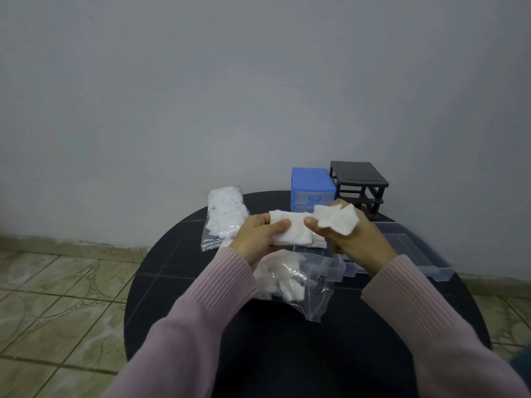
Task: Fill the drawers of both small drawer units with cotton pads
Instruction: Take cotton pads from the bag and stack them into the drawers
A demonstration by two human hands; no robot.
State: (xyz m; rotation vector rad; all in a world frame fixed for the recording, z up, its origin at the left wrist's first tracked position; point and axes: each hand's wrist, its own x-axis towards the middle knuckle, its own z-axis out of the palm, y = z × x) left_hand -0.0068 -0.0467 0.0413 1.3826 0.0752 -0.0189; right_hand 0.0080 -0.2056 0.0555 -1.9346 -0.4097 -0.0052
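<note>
Head view, both hands' fingers clamped on cotton pads (290,228) mid-table, clear drawers (408,248) near rt edge, bag (293,278) below

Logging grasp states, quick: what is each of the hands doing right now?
Left hand: holds a stack of cotton pads.
Right hand: pinches separate cotton pads.
</note>
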